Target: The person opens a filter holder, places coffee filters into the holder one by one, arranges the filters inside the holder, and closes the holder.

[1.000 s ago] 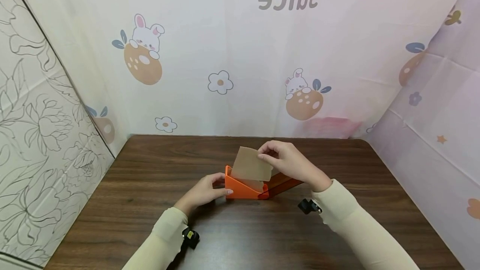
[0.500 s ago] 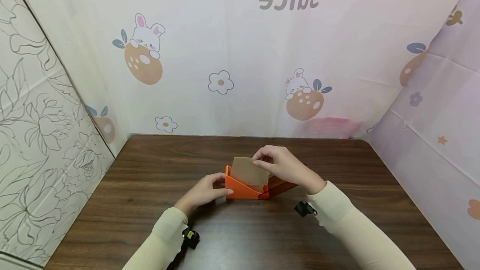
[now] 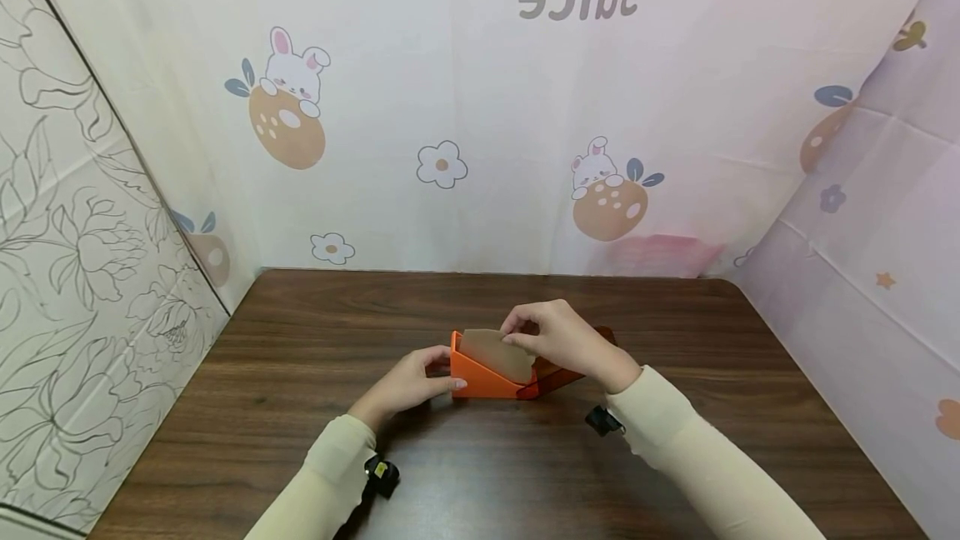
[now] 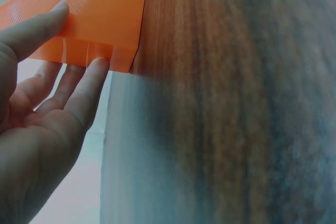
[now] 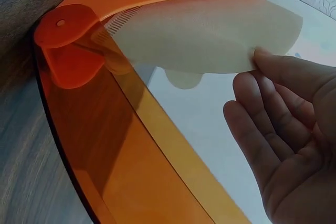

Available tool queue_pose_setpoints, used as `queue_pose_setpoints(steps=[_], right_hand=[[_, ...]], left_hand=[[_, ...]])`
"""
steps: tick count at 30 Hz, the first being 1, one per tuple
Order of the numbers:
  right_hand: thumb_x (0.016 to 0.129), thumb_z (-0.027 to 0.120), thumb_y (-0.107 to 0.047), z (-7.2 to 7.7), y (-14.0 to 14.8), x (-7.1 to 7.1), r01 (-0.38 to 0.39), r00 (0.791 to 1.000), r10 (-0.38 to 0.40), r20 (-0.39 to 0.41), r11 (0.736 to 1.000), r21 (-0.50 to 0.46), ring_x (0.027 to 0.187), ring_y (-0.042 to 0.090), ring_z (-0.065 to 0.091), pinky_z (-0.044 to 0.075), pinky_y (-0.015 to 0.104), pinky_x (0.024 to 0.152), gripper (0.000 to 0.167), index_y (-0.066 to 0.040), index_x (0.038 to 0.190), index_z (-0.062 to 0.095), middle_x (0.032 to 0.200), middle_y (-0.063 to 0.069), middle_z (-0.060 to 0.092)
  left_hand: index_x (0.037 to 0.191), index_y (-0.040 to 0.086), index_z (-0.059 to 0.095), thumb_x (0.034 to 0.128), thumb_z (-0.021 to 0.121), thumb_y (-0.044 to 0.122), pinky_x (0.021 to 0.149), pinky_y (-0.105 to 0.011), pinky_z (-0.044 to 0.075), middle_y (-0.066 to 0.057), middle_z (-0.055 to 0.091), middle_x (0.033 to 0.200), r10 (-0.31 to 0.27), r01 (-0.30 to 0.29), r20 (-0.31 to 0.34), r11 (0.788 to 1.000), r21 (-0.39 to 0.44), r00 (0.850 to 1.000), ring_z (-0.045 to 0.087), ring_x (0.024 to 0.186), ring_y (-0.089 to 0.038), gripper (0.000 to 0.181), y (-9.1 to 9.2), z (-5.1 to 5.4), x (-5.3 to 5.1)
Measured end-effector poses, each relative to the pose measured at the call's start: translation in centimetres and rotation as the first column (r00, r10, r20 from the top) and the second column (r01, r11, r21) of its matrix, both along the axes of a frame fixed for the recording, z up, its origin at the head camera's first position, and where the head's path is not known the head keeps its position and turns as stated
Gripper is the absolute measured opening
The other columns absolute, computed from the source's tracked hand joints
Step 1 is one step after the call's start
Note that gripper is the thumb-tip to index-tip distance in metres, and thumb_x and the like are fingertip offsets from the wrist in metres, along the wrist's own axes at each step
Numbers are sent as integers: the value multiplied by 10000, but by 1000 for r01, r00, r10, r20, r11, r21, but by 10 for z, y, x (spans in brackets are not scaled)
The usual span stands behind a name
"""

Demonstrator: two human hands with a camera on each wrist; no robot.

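Note:
An orange index card box (image 3: pixel 483 377) stands on the table with its smoky, see-through lid (image 5: pixel 126 140) swung back to the right on a hinge. My left hand (image 3: pixel 408 383) holds the box's left end, thumb on the front face and fingers against the end wall (image 4: pixel 79 51). Between thumb and fingers, my right hand (image 3: pixel 566 342) pinches the upper edge of a tan divider card (image 5: pixel 210 38). The card stands mostly down inside the box, slightly bowed, and a rounded tab (image 5: pixel 184 80) sticks out from its edge. The box's inner bottom is hidden.
Dark wood-grain table (image 3: pixel 300 323) lies all around the box. A printed cloth (image 3: pixel 375 215) hangs along the table's back edge, and further patterned panels stand at left and right. Small black cameras (image 3: pixel 382 476) sit on both wrists.
My right hand has moved down and slightly left, lowering the tan card deeper into the box. The left hand and the box have stayed put.

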State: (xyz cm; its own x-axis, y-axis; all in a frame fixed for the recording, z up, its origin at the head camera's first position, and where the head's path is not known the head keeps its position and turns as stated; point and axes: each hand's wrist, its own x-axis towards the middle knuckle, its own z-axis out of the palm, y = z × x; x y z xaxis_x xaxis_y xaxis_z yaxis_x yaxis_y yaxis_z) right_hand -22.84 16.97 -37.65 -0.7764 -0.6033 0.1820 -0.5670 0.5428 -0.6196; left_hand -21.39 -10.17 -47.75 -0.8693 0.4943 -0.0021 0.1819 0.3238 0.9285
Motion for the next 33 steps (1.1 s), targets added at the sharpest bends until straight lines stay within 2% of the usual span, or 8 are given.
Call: queue_pose_setpoints(steps=[7,14,21,29,33], right_hand=[[920,742,-140,-5,-3,0,-3,1000,3,-13,999,46,599,71,581,532,264,572,45,-151,964,742,818,-32,681],[928,731,-119,-11,-6,0,-8,1000,9,-12,996,89,614,116,558,512,260,558,40,-131,964,743,793,-40,675],[932,722,-103,-17,-8,0,-2,1000,1,1,995,100,650,96,580,527,248,599,51,-139,961,743,810,-56,679],[928,722,-89,-21,-11,1,7,999,-12,47,994,108,619,137,567,525,255,571,51,-122,964,739,801,-30,672],[922,730,-92,-22,-12,2,13,999,-18,37,993,121,645,124,573,531,238,595,56,-128,964,740,812,-40,674]], left_hand=[[1260,106,639,927,745,243,1014,-472,458,-7,683,1168,-3,3,10,1000,4,1000,611,1151,-217,375,0,1,1],[1266,102,637,931,740,243,1016,-483,456,-14,678,1180,-5,5,13,1000,4,1000,607,1158,-228,378,0,0,0],[1266,110,637,928,743,250,1018,-482,455,-11,675,1187,-2,2,21,1000,-1,1000,606,1156,-222,381,0,1,1],[1259,111,639,931,740,257,1016,-483,455,-8,676,1182,-4,4,23,1000,-5,1000,607,1149,-218,372,-1,1,0],[1265,107,636,932,739,255,1015,-481,456,-12,675,1184,-4,4,28,1000,-2,1000,607,1148,-218,379,0,1,1]])
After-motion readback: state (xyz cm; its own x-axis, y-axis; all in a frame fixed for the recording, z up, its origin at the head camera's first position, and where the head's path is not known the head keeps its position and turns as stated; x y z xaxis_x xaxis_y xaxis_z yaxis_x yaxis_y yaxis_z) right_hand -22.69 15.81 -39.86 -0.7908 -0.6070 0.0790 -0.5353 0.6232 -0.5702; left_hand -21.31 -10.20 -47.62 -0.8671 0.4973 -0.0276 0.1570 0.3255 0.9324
